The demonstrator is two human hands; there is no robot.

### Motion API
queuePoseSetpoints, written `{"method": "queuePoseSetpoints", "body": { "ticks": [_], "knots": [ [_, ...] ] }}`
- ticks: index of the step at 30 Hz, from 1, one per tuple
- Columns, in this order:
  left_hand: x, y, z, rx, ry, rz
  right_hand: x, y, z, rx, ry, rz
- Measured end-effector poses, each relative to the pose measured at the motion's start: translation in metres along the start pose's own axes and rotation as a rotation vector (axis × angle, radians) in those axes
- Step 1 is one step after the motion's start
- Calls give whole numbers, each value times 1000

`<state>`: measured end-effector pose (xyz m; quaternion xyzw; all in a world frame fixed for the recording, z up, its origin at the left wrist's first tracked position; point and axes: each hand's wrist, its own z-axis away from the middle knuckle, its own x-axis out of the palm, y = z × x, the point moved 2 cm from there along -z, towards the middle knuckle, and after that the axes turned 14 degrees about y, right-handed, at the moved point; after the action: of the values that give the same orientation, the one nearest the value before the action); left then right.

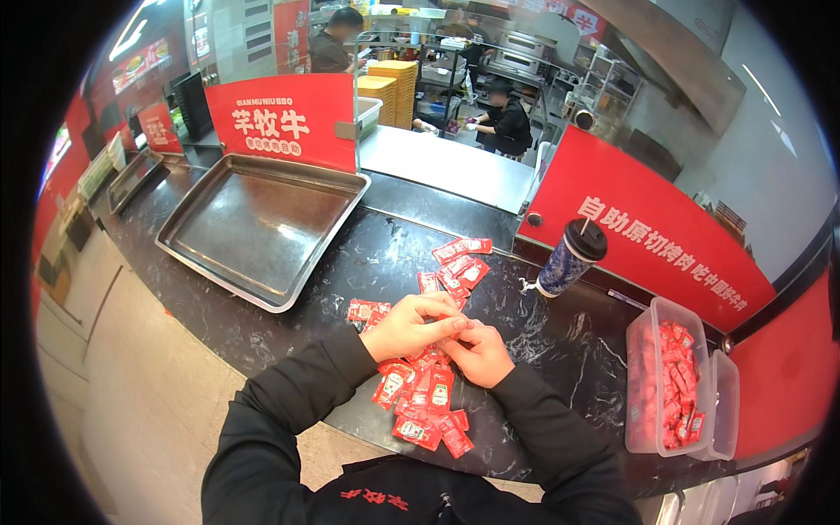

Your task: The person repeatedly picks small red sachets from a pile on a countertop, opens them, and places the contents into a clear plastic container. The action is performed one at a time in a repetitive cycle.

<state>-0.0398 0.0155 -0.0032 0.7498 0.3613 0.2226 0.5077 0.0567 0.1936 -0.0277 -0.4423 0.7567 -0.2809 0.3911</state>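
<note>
My left hand [413, 326] and my right hand [484, 354] meet over the dark marbled counter [558, 387], fingertips pinched together. A bit of red shows between the fingers and looks like a ketchup packet, mostly hidden by them. Below my hands lies a heap of red Heinz ketchup packets [441, 394], reaching towards the counter's near edge. Beyond my fingers is another loose group of packets [469, 272], some overlapping. A few more packets [367, 310] lie beside my left wrist, partly covered by it.
A large metal tray [249, 223] rests at the left. Ahead on the right stands a lidded paper cup [563, 266] with a straw. A clear plastic box [634, 430] holds many packets, with another plastic box [726, 407] beside it. People work behind the glass and red panels [643, 230].
</note>
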Motion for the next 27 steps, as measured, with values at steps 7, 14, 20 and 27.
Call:
{"method": "queuePoseSetpoints", "body": {
  "ticks": [7,14,20,27],
  "knots": [
    [5,1,1,151,135,-97,0,-7,-1,85,5,-69],
    [10,0,3,163,185,-162,1,-1,-1,49,-6,-65],
    [10,4,6,187,199,-204,4,6,4,113,-3,-99],
    [8,1,3,163,189,-149,1,9,6,174,-91,36]
  ]
}}
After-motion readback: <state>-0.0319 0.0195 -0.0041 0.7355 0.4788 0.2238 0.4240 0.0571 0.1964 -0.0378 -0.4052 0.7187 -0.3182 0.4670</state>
